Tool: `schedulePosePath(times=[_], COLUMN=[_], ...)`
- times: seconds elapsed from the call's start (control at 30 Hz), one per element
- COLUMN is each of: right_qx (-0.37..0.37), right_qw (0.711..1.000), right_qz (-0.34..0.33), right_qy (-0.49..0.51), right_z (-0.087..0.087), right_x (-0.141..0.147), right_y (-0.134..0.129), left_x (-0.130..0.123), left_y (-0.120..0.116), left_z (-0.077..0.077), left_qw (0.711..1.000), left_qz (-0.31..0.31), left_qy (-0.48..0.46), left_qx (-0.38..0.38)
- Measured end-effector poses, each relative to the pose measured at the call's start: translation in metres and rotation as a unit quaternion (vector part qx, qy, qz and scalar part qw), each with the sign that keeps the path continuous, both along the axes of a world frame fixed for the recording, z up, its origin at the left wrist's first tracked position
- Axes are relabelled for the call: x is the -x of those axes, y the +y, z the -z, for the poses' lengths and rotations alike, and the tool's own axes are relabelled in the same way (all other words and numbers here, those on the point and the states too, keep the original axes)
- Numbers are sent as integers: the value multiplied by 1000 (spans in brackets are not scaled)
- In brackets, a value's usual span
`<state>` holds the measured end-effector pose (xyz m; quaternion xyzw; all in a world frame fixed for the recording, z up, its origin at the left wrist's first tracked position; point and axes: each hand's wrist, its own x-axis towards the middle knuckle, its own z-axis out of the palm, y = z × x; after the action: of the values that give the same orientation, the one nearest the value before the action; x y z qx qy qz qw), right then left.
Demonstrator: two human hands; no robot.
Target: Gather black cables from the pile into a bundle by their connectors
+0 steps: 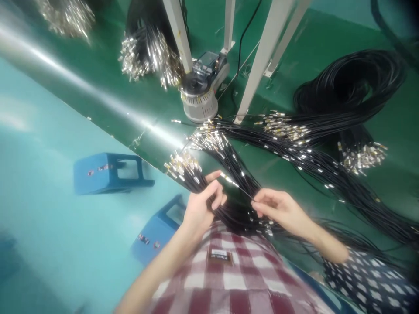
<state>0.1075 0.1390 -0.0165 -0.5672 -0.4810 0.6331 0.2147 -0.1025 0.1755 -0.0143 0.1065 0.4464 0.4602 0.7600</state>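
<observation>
My left hand (pixel 204 203) is closed around a bundle of black cables (pixel 193 181), whose pale, metallic ends (pixel 183 165) fan out beyond the fingers. Between finger and thumb, my right hand (pixel 276 207) pinches a single thin black cable (pixel 245 192). Its light tip (pixel 227 178) points toward my left index finger, which is raised close to it. Just beyond my hands, another cable bunch (pixel 211 139) lies on the green table with its bright ends spread. Part of the left-hand bundle is hidden behind my fingers.
A round grey-white device (pixel 200 102) stands beside white metal legs (pixel 266 56). More cable bundles (pixel 144 56) lie at the back left, a large black coil (pixel 352 83) at the right. Blue stools (pixel 94 174) stand on the floor past the table edge.
</observation>
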Motion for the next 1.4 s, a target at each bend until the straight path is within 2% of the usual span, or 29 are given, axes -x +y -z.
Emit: schedulePosePath(times=[0.17,0.33,0.43,0.53,0.67,0.73,0.87,0.93,1.03,1.1,1.2,1.27,1.33,1.4], right_qx=[-9,-92,-137,-151,-150,-201,-337,-373,-378,-362,-323,-308,-306,-311], right_qw=[999,991,984,981,973,960,919,898,885,892,918,933,939,940], right_qz=[-6,-28,-34,-45,-108,-114,-85,-104,-135,-139,-112,-65,-25,-26], right_qy=[-36,-91,-111,-118,-138,-157,-184,-209,-235,-233,-202,-174,-153,-136], right_z=[-8,-16,-19,-19,-24,-30,-39,-36,-17,1,21,23,16,7], right_x=[-3,-1,1,0,-1,8,39,46,33,14,-4,-1,14,30], right_y=[-27,-34,-39,-42,-35,-25,-2,2,-14,-34,-59,-61,-51,-36], left_x=[-1,-1,-1,-2,-2,-1,1,1,1,1,1,2,3,3], left_y=[-8,-14,-18,-23,-27,-28,-28,-27,-25,-23,-21,-19,-18,-17], left_z=[-7,-10,-13,-16,-18,-18,-16,-14,-10,-8,-5,-4,-4,-4], left_qw=[998,992,991,993,994,995,994,994,996,997,998,999,999,999], left_qz=[48,93,92,69,50,49,46,42,26,14,9,13,20,26], left_qy=[26,43,47,57,64,63,66,60,44,37,34,27,23,21], left_qx=[-39,-71,-86,-81,-68,-65,-74,-78,-69,-65,-54,-44,-38,-39])
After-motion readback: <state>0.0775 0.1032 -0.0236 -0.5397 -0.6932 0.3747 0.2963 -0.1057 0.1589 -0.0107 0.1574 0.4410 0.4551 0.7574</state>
